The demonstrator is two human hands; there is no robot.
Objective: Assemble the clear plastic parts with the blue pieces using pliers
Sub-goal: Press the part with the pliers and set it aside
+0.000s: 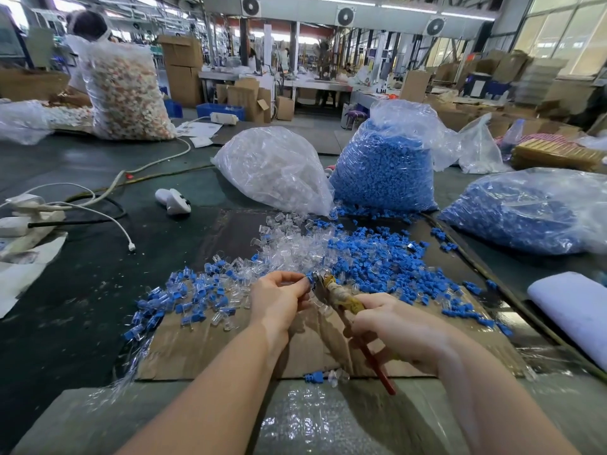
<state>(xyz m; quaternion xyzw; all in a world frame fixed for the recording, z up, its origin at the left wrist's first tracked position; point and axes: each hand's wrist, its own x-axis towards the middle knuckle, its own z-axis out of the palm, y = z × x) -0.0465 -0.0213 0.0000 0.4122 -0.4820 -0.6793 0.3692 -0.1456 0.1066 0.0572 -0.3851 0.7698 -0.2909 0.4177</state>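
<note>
My left hand (279, 298) pinches a small blue piece with a clear part (309, 277) at its fingertips. My right hand (391, 326) grips the pliers (341, 297) by their taped handles, and the metal jaws meet the pinched piece. A red handle end sticks out below that hand. Loose clear parts (292, 247) and loose blue pieces (384, 261) lie heaped on the cardboard sheet (203, 349) just beyond my hands. Joined blue-and-clear pieces (190, 293) are scattered to the left.
A bag of clear parts (276, 169) and two bags of blue pieces (384, 169) (532, 211) stand behind the heap. White cables and a power strip (29, 215) lie at the left. A white handheld device (172, 200) rests on the green table. A person sits at far left.
</note>
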